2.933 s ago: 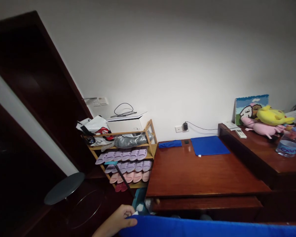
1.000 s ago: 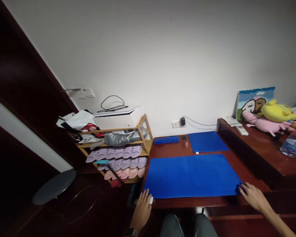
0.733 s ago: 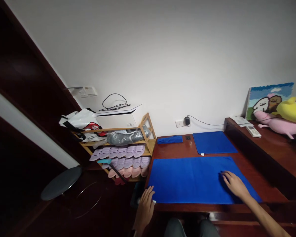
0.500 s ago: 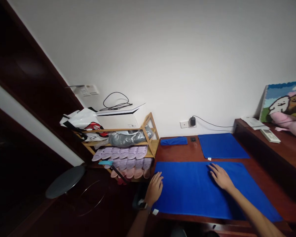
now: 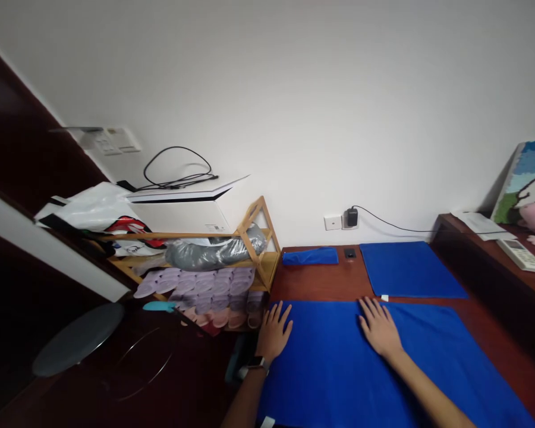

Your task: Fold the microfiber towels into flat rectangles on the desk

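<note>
A large blue cloth [image 5: 325, 368] lies spread over the front of the reddish wooden table [image 5: 316, 282]. Fingers apart, my left hand [image 5: 274, 336] rests at its far left corner, a watch on the wrist. My right hand [image 5: 381, 330] lies flat with spread fingers near the middle of the cloth's far edge. Behind it is a smaller flat blue cloth [image 5: 412, 270], its white tag towards me. A narrow folded blue cloth [image 5: 311, 256] sits at the table's back left. Neither hand grips anything.
Left of the table stands a wooden rack [image 5: 267, 261] with rows of slippers [image 5: 205, 282] and a white box [image 5: 182, 215] on top. A round stool [image 5: 80, 339] is at the lower left. On a raised ledge at right lies a remote control [image 5: 522, 255].
The view has shifted closer to the table. My right hand has moved left along the far edge of the large cloth. My left hand stays by the left corner, its fingers more spread.
</note>
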`<state>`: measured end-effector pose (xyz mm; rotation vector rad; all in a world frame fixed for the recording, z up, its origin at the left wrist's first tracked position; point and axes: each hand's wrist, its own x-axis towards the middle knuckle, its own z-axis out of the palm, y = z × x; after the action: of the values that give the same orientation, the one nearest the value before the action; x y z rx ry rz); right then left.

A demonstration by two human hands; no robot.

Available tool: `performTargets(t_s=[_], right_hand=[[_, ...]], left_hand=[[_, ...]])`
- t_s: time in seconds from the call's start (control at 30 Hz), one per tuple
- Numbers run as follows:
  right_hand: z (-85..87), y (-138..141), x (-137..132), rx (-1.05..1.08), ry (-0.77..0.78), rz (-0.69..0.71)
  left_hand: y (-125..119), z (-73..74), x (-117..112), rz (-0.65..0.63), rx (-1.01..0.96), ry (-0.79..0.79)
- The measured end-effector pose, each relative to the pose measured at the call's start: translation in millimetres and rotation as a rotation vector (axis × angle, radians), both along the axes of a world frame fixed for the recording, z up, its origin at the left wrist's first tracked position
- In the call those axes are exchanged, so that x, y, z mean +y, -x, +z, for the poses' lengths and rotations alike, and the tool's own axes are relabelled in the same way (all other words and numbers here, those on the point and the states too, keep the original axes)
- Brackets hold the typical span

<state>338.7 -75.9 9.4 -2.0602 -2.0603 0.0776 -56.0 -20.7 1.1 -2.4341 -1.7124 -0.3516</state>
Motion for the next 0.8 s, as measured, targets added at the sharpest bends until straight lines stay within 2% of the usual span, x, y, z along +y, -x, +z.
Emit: performTargets(t_s=[0.1, 0.17, 0.23, 0.27, 0.3, 0.37, 0.53, 0.6, 0.7, 0.8], right_hand=[[13.2, 54, 16, 0.080, 0.057, 0.141], [14.8, 77, 23, 0.106, 0.108, 0.175], [10.2, 78, 23, 0.108, 0.127, 0.165], [6.0, 69, 21, 0.102, 0.123, 0.148], [0.9, 53, 16, 0.092, 0.116, 0.122], [-10.9, 3, 2, 0.060, 0.106, 0.043], [-35.0, -159, -40, -0.021, 0.183, -0.298], [-39.4, -205, -48, -0.016, 0.182, -0.416], [-41.6, -232, -50, -0.001, 0.160, -0.467], [-40.3, -229, -48, -0.002, 0.187, -0.475]], left_hand=[[-4, 4.6, 4, -0.021, -0.007, -0.002], [-6, 4.0, 7, -0.020, -0.017, 0.009], [-5, 0.5, 10, 0.003, -0.023, 0.019], [-5, -1.8, 12, 0.019, -0.024, 0.022], [-5, -4.1, 13, 0.033, -0.024, 0.023], [-4, -8.0, 14, 0.054, -0.030, 0.017], [-6, -10.2, 16, 0.069, -0.035, 0.007], [-7, -8.0, 18, 0.079, -0.022, 0.010], [-8, -2.9, 21, 0.098, 0.001, 0.031], [-9, 1.8, 22, 0.114, 0.010, 0.061]])
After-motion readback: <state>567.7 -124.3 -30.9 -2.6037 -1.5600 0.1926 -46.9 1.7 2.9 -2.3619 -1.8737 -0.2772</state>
